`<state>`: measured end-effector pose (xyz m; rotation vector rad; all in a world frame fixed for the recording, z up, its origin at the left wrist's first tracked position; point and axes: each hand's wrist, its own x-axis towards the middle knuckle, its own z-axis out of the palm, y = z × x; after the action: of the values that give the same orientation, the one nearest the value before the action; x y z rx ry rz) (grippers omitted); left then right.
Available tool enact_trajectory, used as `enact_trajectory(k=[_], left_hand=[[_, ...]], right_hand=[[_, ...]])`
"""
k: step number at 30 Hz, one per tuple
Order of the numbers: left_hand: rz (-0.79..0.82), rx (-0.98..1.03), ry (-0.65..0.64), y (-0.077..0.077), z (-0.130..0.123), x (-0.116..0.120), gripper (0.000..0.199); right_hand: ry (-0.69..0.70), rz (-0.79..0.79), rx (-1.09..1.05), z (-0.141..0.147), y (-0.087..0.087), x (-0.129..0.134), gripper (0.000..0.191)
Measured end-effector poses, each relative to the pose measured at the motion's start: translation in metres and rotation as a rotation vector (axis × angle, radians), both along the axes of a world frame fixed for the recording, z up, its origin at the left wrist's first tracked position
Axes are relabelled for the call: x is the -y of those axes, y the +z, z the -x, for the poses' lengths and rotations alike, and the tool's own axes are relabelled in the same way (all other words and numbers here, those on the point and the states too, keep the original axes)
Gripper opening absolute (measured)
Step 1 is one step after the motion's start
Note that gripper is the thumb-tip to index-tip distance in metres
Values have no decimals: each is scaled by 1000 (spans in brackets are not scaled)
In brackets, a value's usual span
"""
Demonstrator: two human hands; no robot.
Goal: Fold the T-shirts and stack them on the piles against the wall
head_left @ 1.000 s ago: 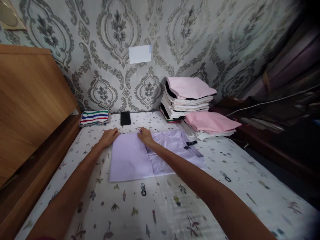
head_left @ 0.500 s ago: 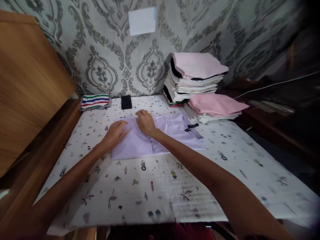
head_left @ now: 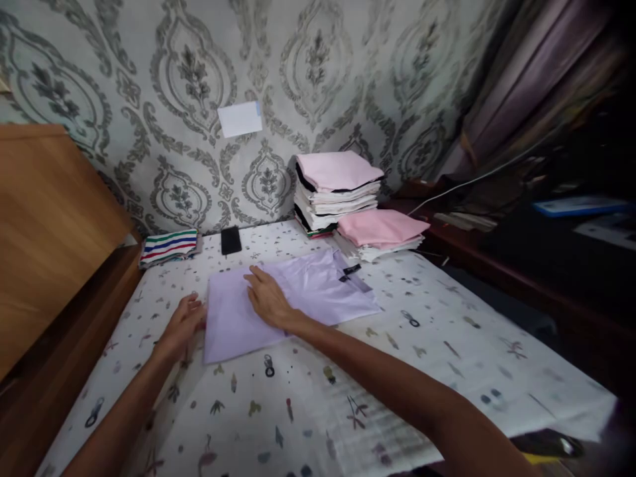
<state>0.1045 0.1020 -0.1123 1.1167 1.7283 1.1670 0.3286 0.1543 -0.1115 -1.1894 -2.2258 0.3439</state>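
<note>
A folded lilac shirt (head_left: 233,318) lies on the patterned cloth, its smoother part at the left and its wrinkled part with black tags (head_left: 350,270) at the right. My right hand (head_left: 268,298) rests on top of the shirt, palm down with fingers spread. Beside the garment's left edge is my left hand (head_left: 183,326), fingers apart and slightly bent, its tips at or very near the fabric. Nothing shows in its grasp.
Behind the shirt lies a black phone-like object (head_left: 231,240). A striped folded cloth (head_left: 169,248) sits at the back left, near a wooden panel (head_left: 54,225). Folded clothes form a tall stack (head_left: 338,192) and a lower pink-topped pile (head_left: 382,228) at the back right.
My left hand has moved off the shirt's top to its left edge. My right hand has shifted left across the fabric and lies flatter. The camera view has tilted up and turned right.
</note>
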Motion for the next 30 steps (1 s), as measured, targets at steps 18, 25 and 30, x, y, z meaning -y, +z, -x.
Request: enact_trajectory(k=[18, 25, 30], left_hand=[[200, -457, -101, 14, -2, -36, 44], [-230, -883, -405, 13, -23, -88, 39], [-304, -862, -586, 11, -66, -128, 30]], right_hand=[[-131, 218, -455, -41, 5, 16, 28], [-54, 244, 85, -72, 24, 91, 22], [-178, 332, 295, -82, 28, 100, 28]])
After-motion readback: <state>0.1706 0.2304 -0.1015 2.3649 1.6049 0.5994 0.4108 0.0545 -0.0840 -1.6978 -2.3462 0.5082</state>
